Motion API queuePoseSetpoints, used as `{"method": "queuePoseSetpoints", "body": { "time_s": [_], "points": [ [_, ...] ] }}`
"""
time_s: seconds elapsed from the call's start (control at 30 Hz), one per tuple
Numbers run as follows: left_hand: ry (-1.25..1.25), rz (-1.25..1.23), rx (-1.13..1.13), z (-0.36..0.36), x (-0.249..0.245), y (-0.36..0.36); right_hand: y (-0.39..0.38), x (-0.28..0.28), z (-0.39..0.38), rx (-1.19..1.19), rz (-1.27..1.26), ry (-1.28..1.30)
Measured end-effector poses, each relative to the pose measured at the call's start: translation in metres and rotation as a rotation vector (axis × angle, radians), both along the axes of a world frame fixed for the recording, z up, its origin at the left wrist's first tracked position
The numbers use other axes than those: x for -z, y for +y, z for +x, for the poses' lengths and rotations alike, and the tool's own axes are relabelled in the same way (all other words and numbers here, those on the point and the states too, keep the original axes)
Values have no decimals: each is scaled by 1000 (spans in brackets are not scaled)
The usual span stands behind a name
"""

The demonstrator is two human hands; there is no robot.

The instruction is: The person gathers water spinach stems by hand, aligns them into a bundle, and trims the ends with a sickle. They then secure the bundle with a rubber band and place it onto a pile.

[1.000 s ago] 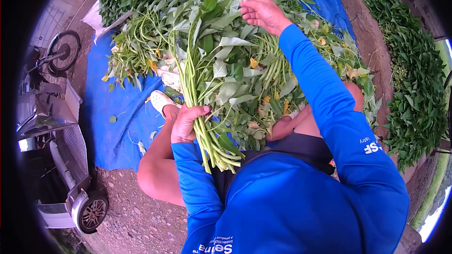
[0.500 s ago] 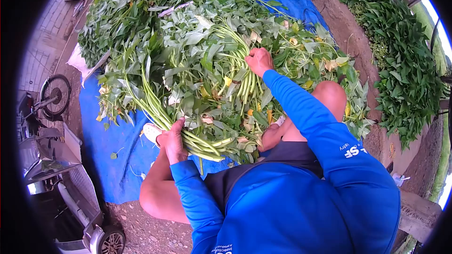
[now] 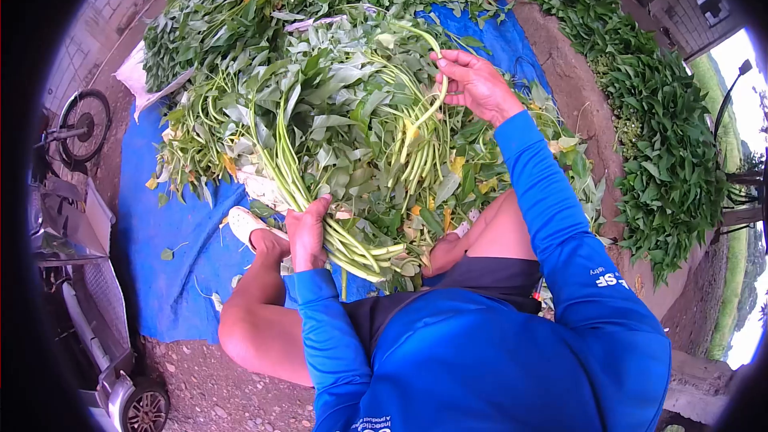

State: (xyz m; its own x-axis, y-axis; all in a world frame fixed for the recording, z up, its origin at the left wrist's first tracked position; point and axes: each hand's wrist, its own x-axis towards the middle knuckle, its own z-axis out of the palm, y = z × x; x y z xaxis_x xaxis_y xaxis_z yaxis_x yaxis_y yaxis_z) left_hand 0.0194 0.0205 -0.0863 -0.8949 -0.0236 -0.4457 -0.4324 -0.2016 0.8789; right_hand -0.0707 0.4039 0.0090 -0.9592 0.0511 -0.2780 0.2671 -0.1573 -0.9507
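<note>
Presently the left hand (image 3: 309, 232) is closed round a green bundle (image 3: 290, 172); the right hand (image 3: 480, 88), half open, pinches one stem (image 3: 444, 84).

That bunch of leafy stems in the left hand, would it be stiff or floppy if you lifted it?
Probably a bit of both. Near the left hand, the bunch of stems runs fairly straight, so it may stay firm there. The far end looks likely to droop, being leafy and thin. Single stems seem bendy: the one in the right hand curves.

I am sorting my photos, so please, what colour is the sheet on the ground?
Blue sheet, best seen in the head view.
</note>
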Motion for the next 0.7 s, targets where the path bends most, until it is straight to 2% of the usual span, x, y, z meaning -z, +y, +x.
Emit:
{"method": "queuePoseSetpoints", "body": {
  "time_s": [0.2,0.37,0.47,0.5,0.53,0.6,0.67,0.7],
  "points": [
    [11,96,-52,1,0,7,3,-38,1,-49,-165,95],
    [82,-25,-55,0,22,7,-15,-54,10,-65,-185,137],
    [58,-25,-27,5,1,13,-36,-73,16,28,67,207],
    [91,44,-53,7,-4,18,-48,-82,20,62,168,220],
    [14,63,-26,6,-6,17,-59,-90,22,91,292,212],
    [112,40,-44,4,9,20,-80,-84,16,50,457,400],
    [90,36,27,4,-2,23,-110,-56,7,-13,667,432],
    [103,39,35,3,4,27,-137,-38,9,-81,568,333]
  ]
}}
